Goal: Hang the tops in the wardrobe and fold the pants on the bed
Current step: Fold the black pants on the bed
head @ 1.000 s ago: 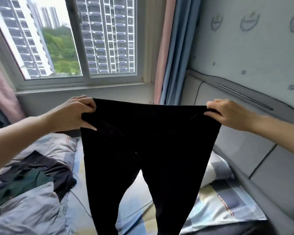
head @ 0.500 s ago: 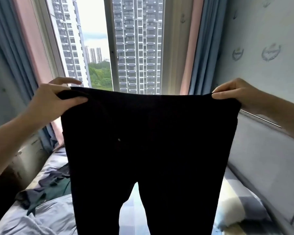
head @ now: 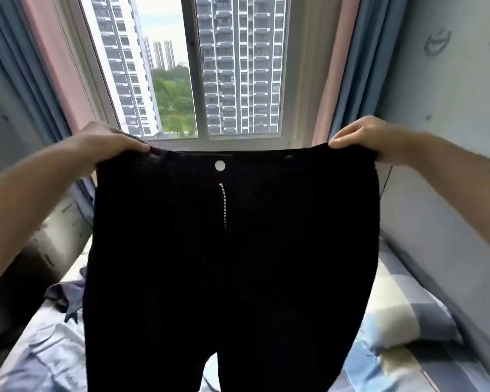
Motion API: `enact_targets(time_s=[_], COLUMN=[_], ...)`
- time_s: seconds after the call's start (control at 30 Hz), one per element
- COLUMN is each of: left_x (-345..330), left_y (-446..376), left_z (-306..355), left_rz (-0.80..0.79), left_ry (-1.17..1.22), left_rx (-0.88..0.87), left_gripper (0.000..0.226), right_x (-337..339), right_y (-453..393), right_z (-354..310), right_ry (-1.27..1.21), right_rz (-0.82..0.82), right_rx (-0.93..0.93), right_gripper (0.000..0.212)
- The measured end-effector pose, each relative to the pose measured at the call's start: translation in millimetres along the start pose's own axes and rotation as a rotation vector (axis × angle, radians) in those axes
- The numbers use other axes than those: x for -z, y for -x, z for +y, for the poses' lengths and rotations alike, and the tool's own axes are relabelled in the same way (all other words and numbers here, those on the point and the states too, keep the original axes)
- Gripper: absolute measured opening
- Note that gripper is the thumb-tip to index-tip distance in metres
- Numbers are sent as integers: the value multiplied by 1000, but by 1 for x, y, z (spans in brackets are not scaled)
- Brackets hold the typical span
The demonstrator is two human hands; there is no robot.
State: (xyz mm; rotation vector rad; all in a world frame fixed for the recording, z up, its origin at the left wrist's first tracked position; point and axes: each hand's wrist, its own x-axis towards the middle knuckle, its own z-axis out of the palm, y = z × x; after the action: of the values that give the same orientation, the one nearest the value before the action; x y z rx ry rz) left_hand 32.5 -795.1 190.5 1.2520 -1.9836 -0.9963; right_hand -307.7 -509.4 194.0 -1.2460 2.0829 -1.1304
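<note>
Daylight fills the window (head: 187,66) at twelve o'clock, with tower blocks and green trees outside, and pink and blue curtains (head: 343,66) hanging on both sides of it. Below, I see the bed (head: 402,321) with its pale patchwork cover running along the grey padded wall at three o'clock, and a pillow (head: 402,329) lying at about four o'clock. Stretched across the middle of my view are the black pants (head: 229,264), held up in the air above the bed with the waistband level and the front toward me; a round silver button (head: 220,165) sits at the centre of the waistband and a partly open zipper (head: 223,205) runs down just under it. My left hand (head: 108,144) is closed on the waistband corner at ten o'clock, fingers curled over the top edge. My right hand (head: 362,140) grips the opposite corner at two o'clock in the same way. The two legs of the pants hang down and part near six o'clock. A dark crumpled garment (head: 65,301) lies on the bed at eight o'clock, partly hidden behind the pants.
</note>
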Motion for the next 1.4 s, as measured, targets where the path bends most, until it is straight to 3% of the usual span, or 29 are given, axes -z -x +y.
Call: enact_targets(time_s=[0.17,0.27,0.4,0.47,0.6,0.67,0.77,0.87,0.93,1.0,1.07,1.13,1.2,1.27,1.4], left_x=[-111,-164,-200,-212,-223,-225,-240,-272,-301,-337,-375,-428,-473,-504,-543], left_y=[-54,-66,-72,-77,-96,-116,-190,-295,-366,-405,-409,-382,-321,-251,-126], left_z=[-157,-268,-373,-409,-454,-449,-429,-408,-401,-402,-423,-487,-566,-638,-719], left_rz=[-155,-279,-490,-685,-1098,-1165,-958,-477,-43,129,40,-139,-363,-567,-883], left_ry=[-201,-296,-389,-428,-531,-524,-430,-282,-311,-388,-503,-625,-743,-785,-675], left_rx=[65,106,107,129,309,363,323,133,-3,-57,-30,53,128,164,305], left_gripper=[25,38,47,52,45,39,30,19,42,67,84,87,81,74,71], right_x=[-109,-182,-253,-280,-308,-309,-301,-292,-288,-299,-328,-379,-443,-497,-557], right_y=[-64,-89,-97,-97,-106,-132,-212,-322,-401,-462,-486,-477,-431,-372,-267], right_z=[134,220,301,326,342,339,340,347,355,371,394,451,522,595,702], right_ry=[477,623,645,678,549,541,610,778,806,881,922,950,959,896,667], right_rz=[15,-128,-299,-451,-703,-697,-480,-137,53,127,108,59,-96,-295,-397], right_rx=[-1,-48,-182,-233,-376,-374,-259,-116,-80,-83,-115,-161,-237,-366,-680], right_gripper=[14,16,10,10,11,10,12,22,38,67,80,70,51,46,46])
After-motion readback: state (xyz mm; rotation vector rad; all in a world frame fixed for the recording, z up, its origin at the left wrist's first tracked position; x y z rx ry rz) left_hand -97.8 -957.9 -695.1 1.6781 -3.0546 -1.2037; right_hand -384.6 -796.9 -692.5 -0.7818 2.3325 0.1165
